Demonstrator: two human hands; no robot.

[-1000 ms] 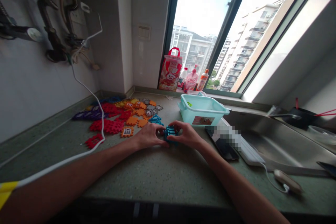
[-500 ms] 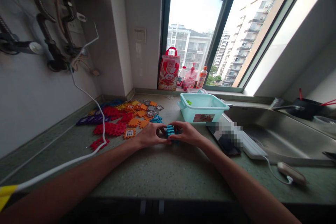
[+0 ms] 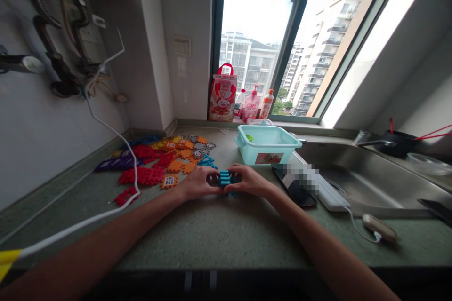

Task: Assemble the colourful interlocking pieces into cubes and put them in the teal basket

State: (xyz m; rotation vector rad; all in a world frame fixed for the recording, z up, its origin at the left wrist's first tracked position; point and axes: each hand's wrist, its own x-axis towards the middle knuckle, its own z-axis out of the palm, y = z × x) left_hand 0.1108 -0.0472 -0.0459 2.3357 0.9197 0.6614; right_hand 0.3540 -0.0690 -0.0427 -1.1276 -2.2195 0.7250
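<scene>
Nearest, a bare strip of bench (image 3: 212, 240) runs along the front edge, leaving both forearms room. Beyond it, about midway between front and back edges, the left hand (image 3: 196, 182) and right hand (image 3: 252, 181) curve toward each other, thumbs and fingers narrowed round a blue stack (image 3: 224, 178); gripping it from both sides probably keeps its layers lined up. Whether it rests on the bench cannot be told. To the right, a phone (image 3: 302, 195) lies near the sink (image 3: 370, 176). Left of the hands, red pieces (image 3: 143, 175) and orange pieces (image 3: 185, 153) spread toward the back left corner, loosely grouped by colour, perhaps for easy picking; loose blue pieces (image 3: 207, 162) lie just beyond the left hand. Near the back edge stands an open tub (image 3: 271, 149), within reach. Farthest, a bag (image 3: 223, 101) and bottles (image 3: 251, 107) stand by the window, away from the working space.
</scene>
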